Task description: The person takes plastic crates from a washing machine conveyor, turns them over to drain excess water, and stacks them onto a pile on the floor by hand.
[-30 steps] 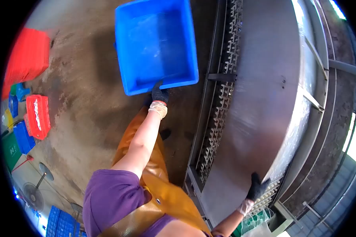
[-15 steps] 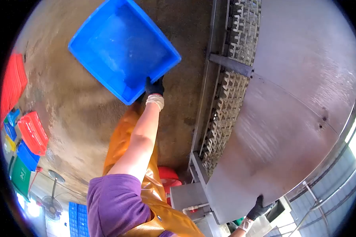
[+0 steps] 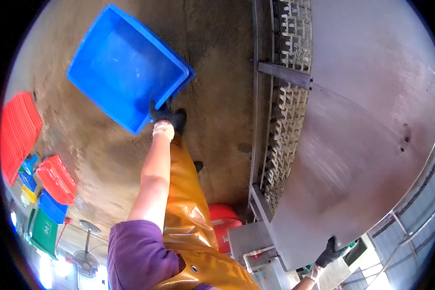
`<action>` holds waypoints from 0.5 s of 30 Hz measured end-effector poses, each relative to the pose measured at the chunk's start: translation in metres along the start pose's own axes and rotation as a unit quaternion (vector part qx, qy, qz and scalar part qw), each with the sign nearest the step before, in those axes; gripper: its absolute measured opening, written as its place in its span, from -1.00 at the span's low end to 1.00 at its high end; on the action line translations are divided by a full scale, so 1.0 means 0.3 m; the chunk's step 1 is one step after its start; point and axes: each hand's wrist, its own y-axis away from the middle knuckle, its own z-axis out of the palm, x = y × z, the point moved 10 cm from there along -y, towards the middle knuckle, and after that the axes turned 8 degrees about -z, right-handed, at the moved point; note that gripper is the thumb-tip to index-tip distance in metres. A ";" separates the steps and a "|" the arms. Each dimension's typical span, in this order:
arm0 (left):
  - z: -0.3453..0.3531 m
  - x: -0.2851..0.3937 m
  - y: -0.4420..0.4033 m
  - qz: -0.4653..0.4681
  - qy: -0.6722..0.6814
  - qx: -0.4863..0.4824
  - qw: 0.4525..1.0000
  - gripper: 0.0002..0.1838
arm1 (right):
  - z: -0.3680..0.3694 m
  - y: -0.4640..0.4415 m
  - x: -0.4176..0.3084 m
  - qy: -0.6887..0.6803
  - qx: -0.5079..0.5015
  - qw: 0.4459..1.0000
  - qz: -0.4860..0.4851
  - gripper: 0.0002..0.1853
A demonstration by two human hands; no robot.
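Left fingers (image 3: 154, 110) clasp the near rim of the blue tub (image 3: 125, 65).

This is an industrial processing hall: a long steel machine (image 3: 362, 135) has a linked conveyor belt (image 3: 290, 116) along one side. Across the stained floor (image 3: 222, 111) from that machine are stacked red crates (image 3: 19, 137) and a fan (image 3: 85, 263).

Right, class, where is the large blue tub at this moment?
In the head view, the blue tub is at upper left, its near rim gripped by the left hand, left of the grey metal panel.
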 end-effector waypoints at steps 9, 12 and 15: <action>-0.369 -0.194 -0.098 -0.036 0.079 -0.007 0.996 -0.37 | -0.022 0.005 0.212 -0.061 -0.030 0.997 0.032 -0.28; -0.357 -0.181 -0.104 -0.074 0.108 -0.035 0.991 -0.35 | -0.022 -0.003 0.192 -0.029 -0.025 0.999 0.016 -0.26; -0.085 -0.137 0.035 -0.131 0.105 -0.048 0.985 -0.33 | 0.022 -0.016 0.062 -0.049 -0.023 0.998 0.026 -0.28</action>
